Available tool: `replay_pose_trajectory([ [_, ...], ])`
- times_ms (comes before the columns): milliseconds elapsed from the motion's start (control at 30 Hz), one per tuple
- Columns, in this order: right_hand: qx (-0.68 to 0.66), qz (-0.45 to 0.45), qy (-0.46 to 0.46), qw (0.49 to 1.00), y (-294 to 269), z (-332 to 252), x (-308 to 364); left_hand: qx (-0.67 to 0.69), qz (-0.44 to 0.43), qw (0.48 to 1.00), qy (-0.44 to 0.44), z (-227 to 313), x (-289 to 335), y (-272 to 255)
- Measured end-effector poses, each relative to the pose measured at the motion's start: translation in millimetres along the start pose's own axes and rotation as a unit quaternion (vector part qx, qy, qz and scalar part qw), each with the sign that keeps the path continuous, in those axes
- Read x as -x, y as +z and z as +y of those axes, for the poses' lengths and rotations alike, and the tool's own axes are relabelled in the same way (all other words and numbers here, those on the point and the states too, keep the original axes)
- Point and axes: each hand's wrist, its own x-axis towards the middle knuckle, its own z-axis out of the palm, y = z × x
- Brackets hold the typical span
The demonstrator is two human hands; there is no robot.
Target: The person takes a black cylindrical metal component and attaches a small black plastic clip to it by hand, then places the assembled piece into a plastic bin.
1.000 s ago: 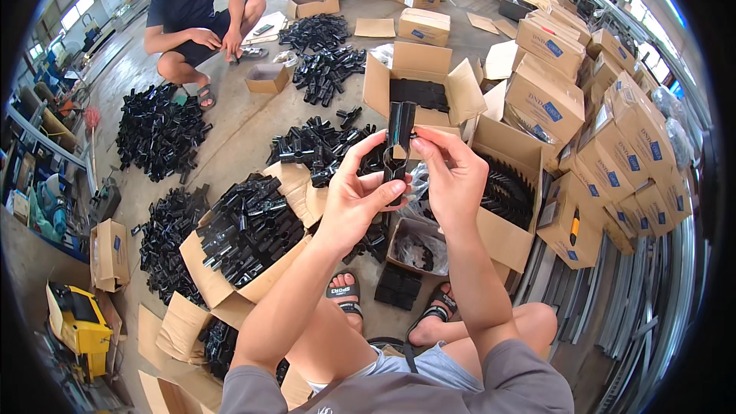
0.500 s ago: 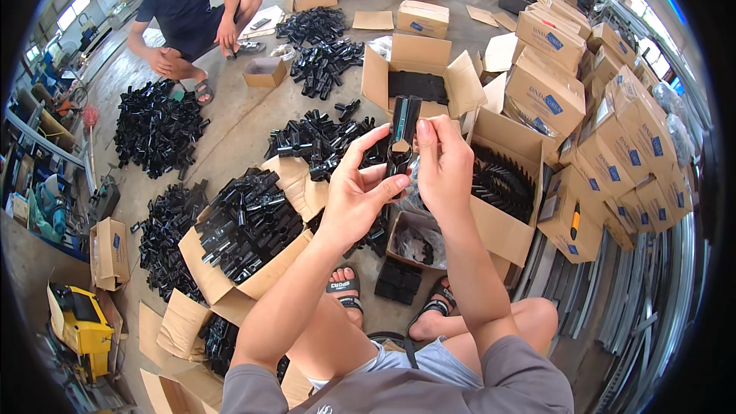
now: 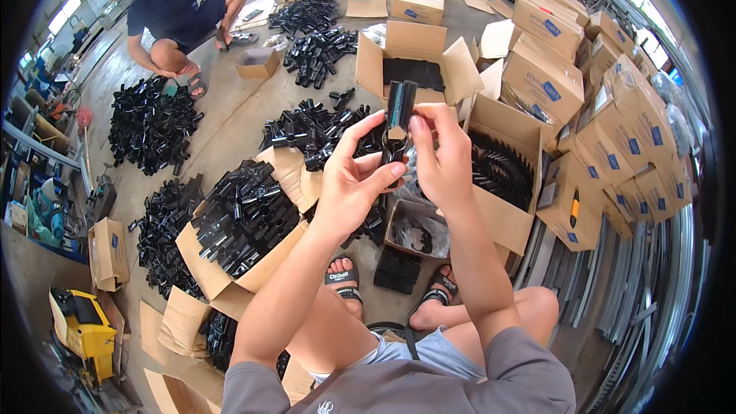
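In front of me I hold up a glossy black tubular part [image 3: 400,107], upright and narrower toward its lower end. My left hand [image 3: 354,176] grips its lower end between thumb and fingers. Higher up, the fingertips of my right hand [image 3: 441,153] pinch the part's right side. Below the hands stands a small box [image 3: 397,239] with a clear plastic bag and dark curved pieces inside. To its right, an open carton [image 3: 498,218] contains black pieces set in curving rows. Loose parts like the held one fill an open carton [image 3: 188,249] at my left.
Piles of black parts [image 3: 153,123] lie across the floor ahead and left. A co-worker [image 3: 172,8] squats by the far-left pile. Stacked cartons [image 3: 548,84] and long metal profiles [image 3: 598,291] line the right. Beyond my hands stands an open carton [image 3: 415,40]; a yellow machine [image 3: 93,337] sits at lower left.
The part and both my hands sit slightly higher in view, with the grip unchanged. The co-worker has raised one hand onto a knee and reaches the other toward the pile.
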Motion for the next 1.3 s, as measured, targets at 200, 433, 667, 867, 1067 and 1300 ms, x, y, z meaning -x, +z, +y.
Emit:
replay_pose_trajectory([
  [200,0.035,-0.08,0.035,0.996,-5.8,19.8,0.6,-0.01,-0.001,1.0,-0.011,-2.4,4.2,1.8],
  [433,0.061,0.013,0.013,0.998,-4.3,-4.2,4.6,-0.025,0.009,0.999,-0.028,-3.9,2.0,6.9],
  [667,0.062,0.035,0.014,0.997,-0.7,14.5,10.1,-0.009,0.005,1.0,-0.016,-6.7,3.6,7.9],
  [867,0.048,0.048,0.004,0.998,3.4,15.2,10.8,-0.006,-0.004,1.0,-0.015,-7.1,6.1,7.6],
  [1067,0.055,0.077,-0.022,0.995,4.8,9.9,11.5,-0.017,-0.004,1.0,-0.018,-0.1,6.9,5.5],
  [1300,0.058,0.068,0.017,0.996,7.0,23.8,12.2,-0.019,-0.012,0.999,-0.023,-6.5,6.2,7.0],
])
